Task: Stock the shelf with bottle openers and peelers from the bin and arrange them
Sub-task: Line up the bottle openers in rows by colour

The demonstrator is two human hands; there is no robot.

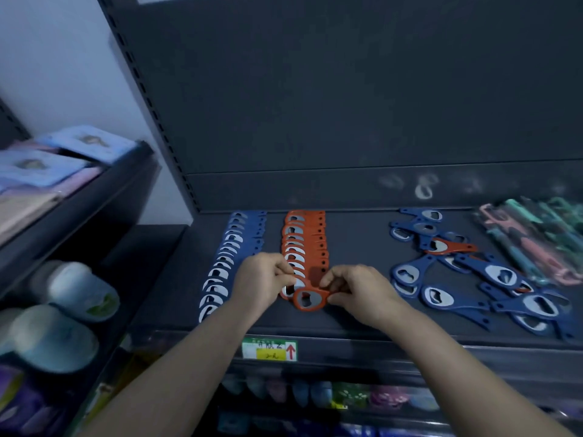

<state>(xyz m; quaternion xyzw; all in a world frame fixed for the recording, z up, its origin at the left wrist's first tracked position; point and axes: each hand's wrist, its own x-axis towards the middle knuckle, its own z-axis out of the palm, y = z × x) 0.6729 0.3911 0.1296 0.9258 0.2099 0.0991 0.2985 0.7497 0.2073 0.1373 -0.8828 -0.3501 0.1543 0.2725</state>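
An orange bottle opener (308,299) lies at the near end of a tidy row of orange openers (304,244) on the dark shelf (356,247). My left hand (262,280) pinches its left side and my right hand (356,290) pinches its right side. Left of that row runs an overlapping row of blue openers (230,263). To the right, a loose heap of blue openers (492,282) holds one orange opener (448,247). Pink and green peelers (536,244) lie at the far right.
A price label (269,349) with a red arrow is on the shelf's front edge. Packaged goods (315,394) fill the shelf below. A neighbouring unit on the left holds folded cloths (47,171) and rounded pale items (63,313).
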